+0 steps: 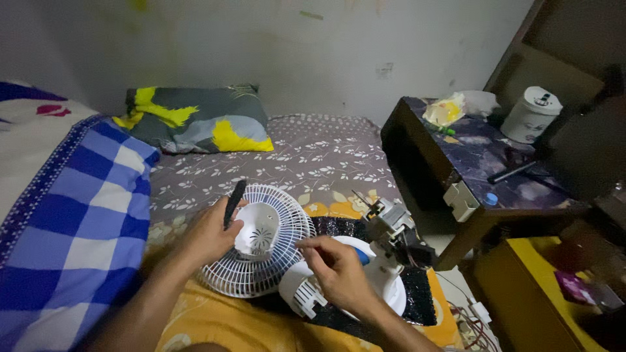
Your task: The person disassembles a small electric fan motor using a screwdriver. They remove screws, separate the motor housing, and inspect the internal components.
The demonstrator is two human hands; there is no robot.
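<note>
Fingers point(229, 220) of the left hand point(208, 234) are wrapped round a dark tool handle point(233, 203), thumb side up, with the palm resting against the rim of the white fan grille point(257, 251) that lies flat on the bed point(313, 160). Over on the other side, the right hand point(339, 270) is pinched shut on something thin, possibly a small screw or pin, too small to tell, and it hovers just above the white motor housing point(303, 293). Bare motor point(391, 225) with its shaft sits just beyond, on a black sparkly cloth point(417, 296), wires trailing off to the right. To do this well, my read is: keep the grille pinned so it cannot slide on the soft mattress, hold the small part low over the cloth so a drop stays findable, and line the tool up square before turning. A dark tabletop point(482, 156) to the right carries a white jar point(531, 114) and a yellow wrapper point(445, 109); a patterned pillow point(195, 120) lies by the wall, a blue checked blanket point(85, 215) to the left.
</note>
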